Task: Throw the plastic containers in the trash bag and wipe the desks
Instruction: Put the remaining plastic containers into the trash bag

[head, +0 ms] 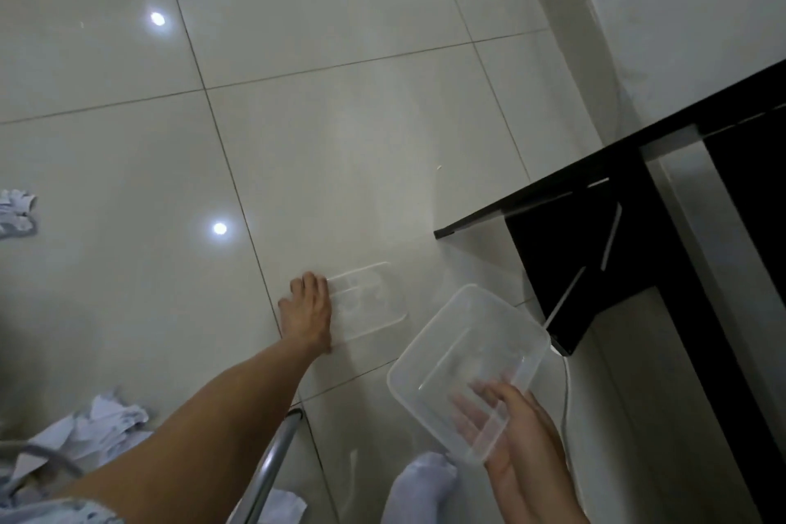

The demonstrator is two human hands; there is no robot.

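A clear plastic lid [369, 302] lies flat on the pale tiled floor. My left hand [308, 311] reaches down to its left edge, with the fingers curled over the rim. A clear rectangular plastic container [463, 366] is tilted in the air at lower right. My right hand [519, 438] holds it from beneath, and the fingers show through its clear wall. No trash bag is in view.
A black desk [663, 183] with a dark leg stands at the right, and a white cable [565, 396] runs down beside it. Crumpled paper [98, 425] lies at lower left and more at the left edge [15, 213]. A metal chair tube [272, 468] and a white sock [421, 489] sit at the bottom.
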